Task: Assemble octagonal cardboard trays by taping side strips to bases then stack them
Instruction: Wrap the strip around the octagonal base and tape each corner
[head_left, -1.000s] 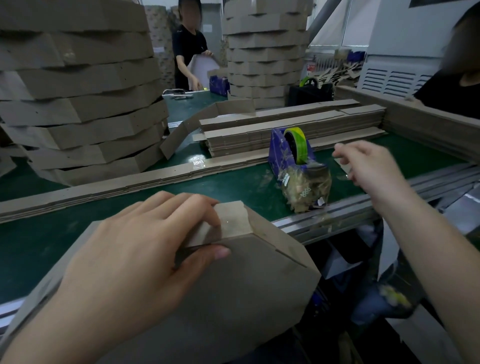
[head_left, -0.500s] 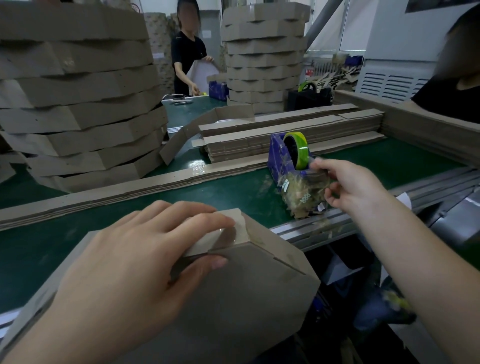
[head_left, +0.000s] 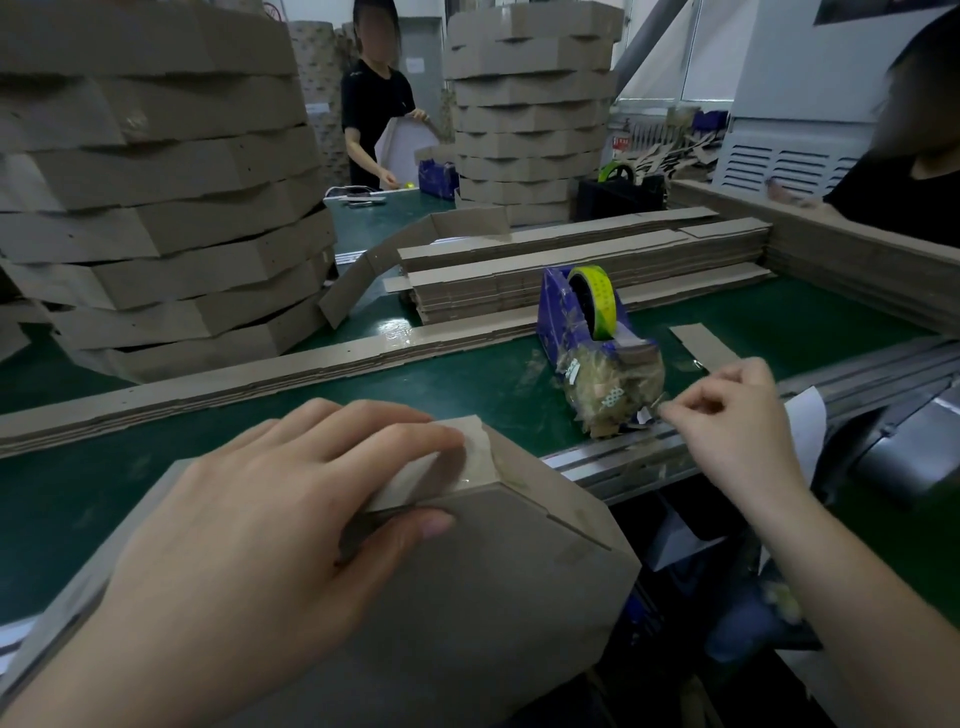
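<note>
- The left hand (head_left: 270, 519) clamps the unfinished octagonal tray (head_left: 493, 597) at the near edge of the green table (head_left: 779, 322), fingers over the side strip (head_left: 467, 452), thumb on the base.
- The right hand (head_left: 737, 415), just in front of the tape dispenser (head_left: 576, 317), pinches thumb and forefinger together, apparently on a faint clear tape piece (head_left: 658, 406).
- Best carry the tape taut, centre it across the strip-to-base seam beside the left fingertips, then smooth outward.
- Hold the strip square until the tape grips.

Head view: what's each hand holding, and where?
Left hand grips the tray: fingers on its side strip, thumb on its base. Right hand pinches what looks like clear tape; where on it cannot be told.
</note>
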